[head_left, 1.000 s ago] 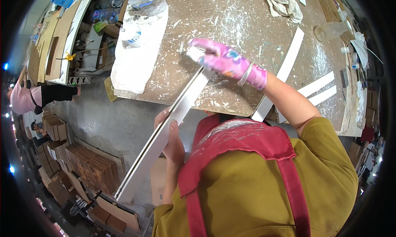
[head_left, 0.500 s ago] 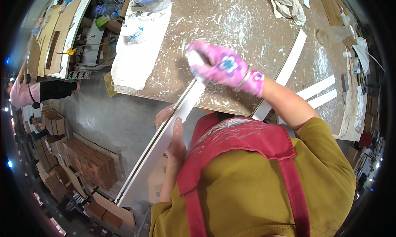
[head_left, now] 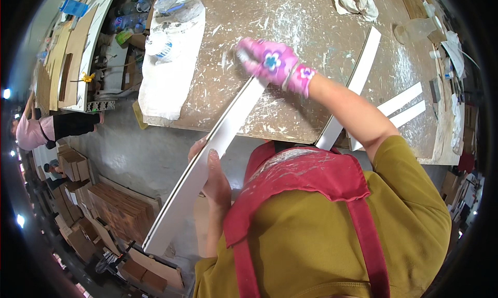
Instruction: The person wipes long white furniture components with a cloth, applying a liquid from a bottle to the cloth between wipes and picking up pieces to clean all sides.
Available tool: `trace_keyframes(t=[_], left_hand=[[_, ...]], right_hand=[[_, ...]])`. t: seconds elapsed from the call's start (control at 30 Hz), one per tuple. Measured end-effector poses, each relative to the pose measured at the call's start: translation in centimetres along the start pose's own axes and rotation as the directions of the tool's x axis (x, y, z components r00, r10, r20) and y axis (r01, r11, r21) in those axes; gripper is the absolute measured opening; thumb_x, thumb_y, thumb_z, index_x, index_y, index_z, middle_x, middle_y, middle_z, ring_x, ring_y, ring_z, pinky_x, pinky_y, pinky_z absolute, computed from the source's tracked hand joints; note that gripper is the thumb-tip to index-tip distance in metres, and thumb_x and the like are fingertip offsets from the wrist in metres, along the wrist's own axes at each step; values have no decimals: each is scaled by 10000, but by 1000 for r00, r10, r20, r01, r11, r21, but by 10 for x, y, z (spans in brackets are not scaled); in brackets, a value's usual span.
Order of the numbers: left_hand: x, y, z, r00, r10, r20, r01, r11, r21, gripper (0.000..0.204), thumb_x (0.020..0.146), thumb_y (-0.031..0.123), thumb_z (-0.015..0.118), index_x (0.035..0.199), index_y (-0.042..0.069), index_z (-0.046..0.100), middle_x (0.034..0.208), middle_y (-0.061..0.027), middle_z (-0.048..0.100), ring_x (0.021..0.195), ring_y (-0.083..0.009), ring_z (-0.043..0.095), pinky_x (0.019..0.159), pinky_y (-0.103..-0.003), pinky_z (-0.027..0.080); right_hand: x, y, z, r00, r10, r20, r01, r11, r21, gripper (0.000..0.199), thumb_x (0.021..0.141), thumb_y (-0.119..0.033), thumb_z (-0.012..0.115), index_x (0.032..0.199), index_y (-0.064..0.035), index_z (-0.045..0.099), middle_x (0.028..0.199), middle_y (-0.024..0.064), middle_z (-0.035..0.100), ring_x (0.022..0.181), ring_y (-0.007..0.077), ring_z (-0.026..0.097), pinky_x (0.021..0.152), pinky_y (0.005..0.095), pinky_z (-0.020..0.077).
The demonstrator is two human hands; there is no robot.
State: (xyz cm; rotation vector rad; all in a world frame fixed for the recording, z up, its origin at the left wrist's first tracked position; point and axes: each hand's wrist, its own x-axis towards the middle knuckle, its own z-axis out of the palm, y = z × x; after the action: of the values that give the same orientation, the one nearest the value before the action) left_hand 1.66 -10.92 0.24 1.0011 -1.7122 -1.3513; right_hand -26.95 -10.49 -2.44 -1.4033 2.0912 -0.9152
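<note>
A long white board (head_left: 228, 127) slants from the worktable's front edge down to the lower left. A thin dark line runs along its upper edge. My bare left hand (head_left: 215, 179) grips the board from below near its middle, thumb on the broad white face. My right hand (head_left: 274, 62), in a pink flowered glove, is at the board's upper end over the table. Its fingers are curled and blurred. Something white shows between them, and I cannot tell whether it is a held piece or part of the glove.
White strips (head_left: 402, 105) and another long white board (head_left: 358, 80) lie on the paint-marked worktable (head_left: 306, 18) to the right. A white cloth (head_left: 171, 85) with a tub (head_left: 158, 45) is at left, a crumpled cloth (head_left: 358, 5) behind. A person (head_left: 39, 129) stands far left, near stacked brown panels (head_left: 119, 207).
My right hand has moved a little up and left. The board has rolled, showing more of its broad face and less of its grooved edge. My left hand has shifted slightly left.
</note>
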Motion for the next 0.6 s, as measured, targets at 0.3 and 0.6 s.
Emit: trace_keyframes(t=[0.3, 0.6], left_hand=[[4, 0, 0, 993, -114, -36, 107, 982, -154, 343, 919, 120, 512, 1242, 27, 443, 1175, -85, 521, 1039, -172, 533, 807, -268, 461], [4, 2, 1, 995, -98, -4, 96, 981, -171, 346, 915, 124, 528, 1239, 34, 444, 1187, -86, 521, 1059, -173, 525, 818, -269, 457]], right_hand=[[-2, -13, -5, 988, -152, 10, 152, 985, -80, 353, 909, -361, 474, 1146, -103, 525, 799, 78, 622, 668, 190, 632, 614, 291, 552], [2, -7, 11, 980, -151, 130, 162, 983, -81, 292, 943, -250, 449, 1195, -114, 500, 921, 111, 665, 575, 80, 599, 419, 163, 486]])
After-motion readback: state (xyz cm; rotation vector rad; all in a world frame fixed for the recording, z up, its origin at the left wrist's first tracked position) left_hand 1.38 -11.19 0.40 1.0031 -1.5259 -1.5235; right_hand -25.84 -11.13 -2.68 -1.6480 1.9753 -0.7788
